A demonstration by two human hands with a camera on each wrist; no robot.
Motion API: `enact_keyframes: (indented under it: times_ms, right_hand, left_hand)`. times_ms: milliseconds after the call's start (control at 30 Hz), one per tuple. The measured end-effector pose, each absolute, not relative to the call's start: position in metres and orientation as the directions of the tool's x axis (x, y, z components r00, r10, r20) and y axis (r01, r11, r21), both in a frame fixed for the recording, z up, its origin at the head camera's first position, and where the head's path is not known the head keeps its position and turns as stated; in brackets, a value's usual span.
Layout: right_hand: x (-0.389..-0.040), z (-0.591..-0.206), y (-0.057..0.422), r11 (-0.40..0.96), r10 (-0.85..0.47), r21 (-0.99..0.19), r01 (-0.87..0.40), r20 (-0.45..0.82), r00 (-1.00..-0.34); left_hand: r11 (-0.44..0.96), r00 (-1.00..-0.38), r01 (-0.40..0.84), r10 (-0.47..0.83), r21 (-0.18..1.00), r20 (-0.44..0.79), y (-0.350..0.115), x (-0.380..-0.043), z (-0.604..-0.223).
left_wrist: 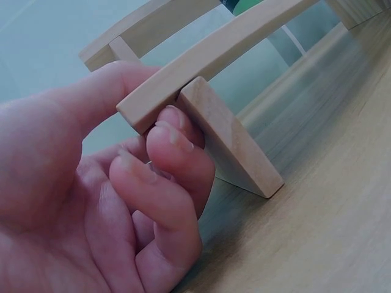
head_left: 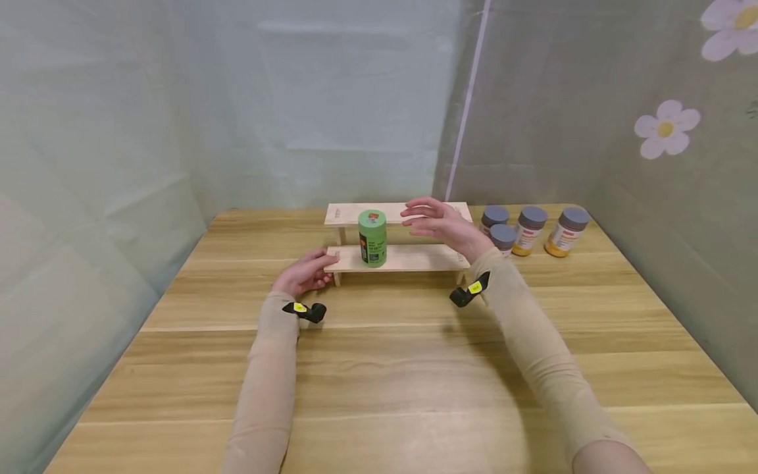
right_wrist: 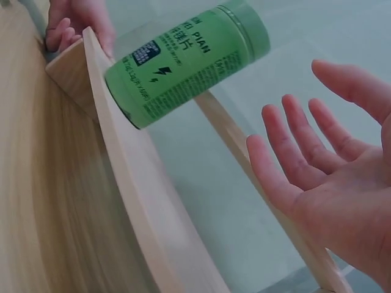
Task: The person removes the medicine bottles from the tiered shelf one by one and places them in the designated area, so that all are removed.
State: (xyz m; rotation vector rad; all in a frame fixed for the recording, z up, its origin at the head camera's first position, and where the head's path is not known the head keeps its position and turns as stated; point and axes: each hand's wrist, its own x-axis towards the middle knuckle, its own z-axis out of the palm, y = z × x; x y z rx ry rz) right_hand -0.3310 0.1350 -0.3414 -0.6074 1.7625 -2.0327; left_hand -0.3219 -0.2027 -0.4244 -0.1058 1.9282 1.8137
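Note:
A light wooden two-tier rack [head_left: 414,258] stands toward the back of the table. On its lower shelf, left of the middle, a green bottle [head_left: 373,240] with a green lid stands upright. My left hand [head_left: 304,271] grips the left end of that lower shelf, thumb on top and curled fingers [left_wrist: 177,146] underneath beside the leg. My right hand [head_left: 441,224] hovers over the right part of the rack, fingers spread and bent a little, with nothing in it. In the right wrist view a gap separates its fingertips from the green bottle [right_wrist: 186,61].
Several pill bottles with dark grey lids, one of them the orange-bottomed bottle [head_left: 565,232], stand on the wooden table [head_left: 379,368] right of the rack. A pale cloth [head_left: 331,99] hangs behind the table, and flower-printed fabric [head_left: 669,178] hangs on the right.

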Motion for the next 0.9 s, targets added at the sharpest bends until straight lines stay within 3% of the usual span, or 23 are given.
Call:
enact_keyframes:
  times_ms: [900]
  right_hand:
    - [-0.338,-0.352,0.097,-0.050,-0.569,-0.997,-0.057,0.075,-0.819]
  left_hand:
    - [0.116,-0.876,-0.364,0.295,0.924,-0.382,-0.203,-0.320,-0.421]
